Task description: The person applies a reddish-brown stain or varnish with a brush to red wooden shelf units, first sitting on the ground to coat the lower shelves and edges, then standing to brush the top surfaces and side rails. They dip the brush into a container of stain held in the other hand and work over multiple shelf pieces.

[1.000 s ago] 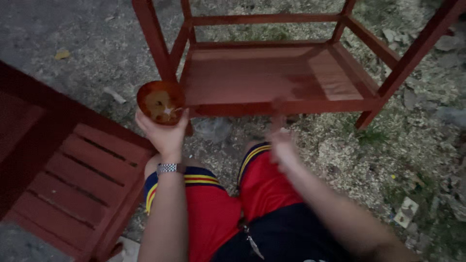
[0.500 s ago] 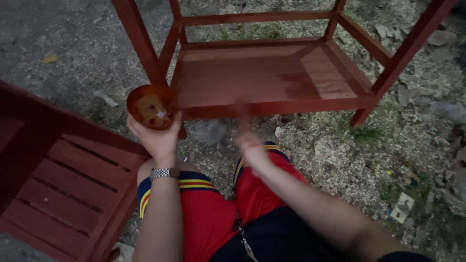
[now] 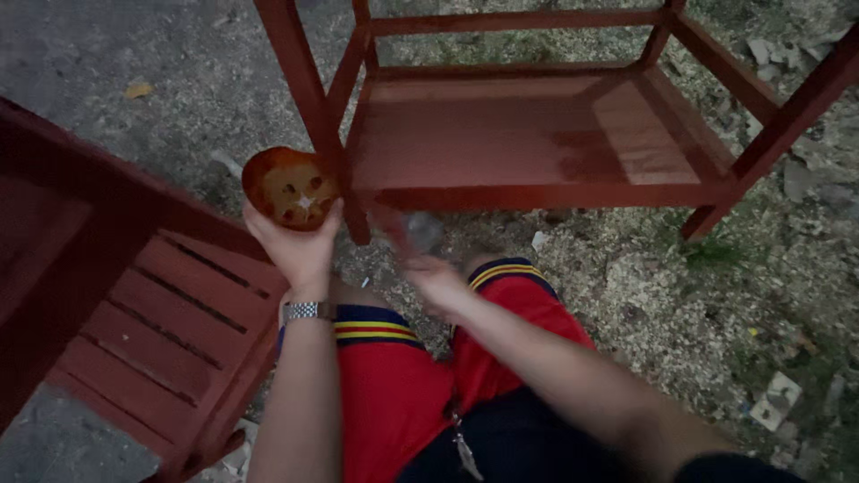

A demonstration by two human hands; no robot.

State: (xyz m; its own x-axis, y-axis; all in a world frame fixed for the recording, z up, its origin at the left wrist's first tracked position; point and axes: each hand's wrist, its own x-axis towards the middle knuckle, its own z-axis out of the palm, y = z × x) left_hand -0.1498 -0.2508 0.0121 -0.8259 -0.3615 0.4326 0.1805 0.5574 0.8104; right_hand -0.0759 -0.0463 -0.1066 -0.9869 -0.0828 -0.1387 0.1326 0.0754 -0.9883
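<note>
slatted piece (image 3: 161,313): red-painted wood, lay at far left w/ its slats facing up, low beside the person's left knee; looked parked out of the way, well apart from the small bowl

left hand (image 3: 300,246): raised palm-up, wristwatch (image 3: 309,310) on the wrist; grip was cupped under and round the small bowl, fingers curled up its near side, so it was carried from below and kept level, prob to keep the contents in

small bowl (image 3: 291,188): round, shallow, smeared red-orange inside w/ a few darker blobs and a pale spot; sat in the left hand, just beside the front left leg of the red frame, mouth tipped a bit toward the camera, handy for dipping

right hand (image 3: 434,282): blurred by motion, low over the right knee, pointing toward the frame's front rail; seemed to have sthg thin and greyish at its tip, but whether the grip was closed on it or loose can't tell

red frame (image 3: 528,134): open wooden stand w/ a flat panel, wet-looking darker patch on the panel's right part; stood on gravelly ground (image 3: 680,295) right in front of the knees, within arm's reach

shorts (image 3: 394,394): red w/ striped hems, person crouched or seated low
</note>
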